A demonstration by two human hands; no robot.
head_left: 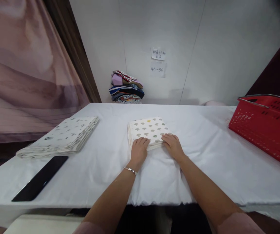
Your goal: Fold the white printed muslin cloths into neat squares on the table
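Note:
A folded white cloth [149, 126] printed with grey-beige mushroom shapes and a few yellow and green marks lies in front of me on a white-covered table [101, 182]. My left hand [140, 149] wears a silver bracelet at the wrist and rests its fingers on the cloth's near left edge. On the near right corner lies my right hand [174, 146], fingers extended across the fabric. Both thumbs are hard to make out. The cloth is several layers thick, with its layered edge visible at the left.
A stack of folded patterned cloths [62, 135] sits on the left, with a flat black panel [41, 178] nearer me. At the right stands a red basket [266, 126]. Piled coloured fabrics [126, 87] are against the back wall, beside paper notes [158, 61]. A pink curtain [28, 71] hangs left.

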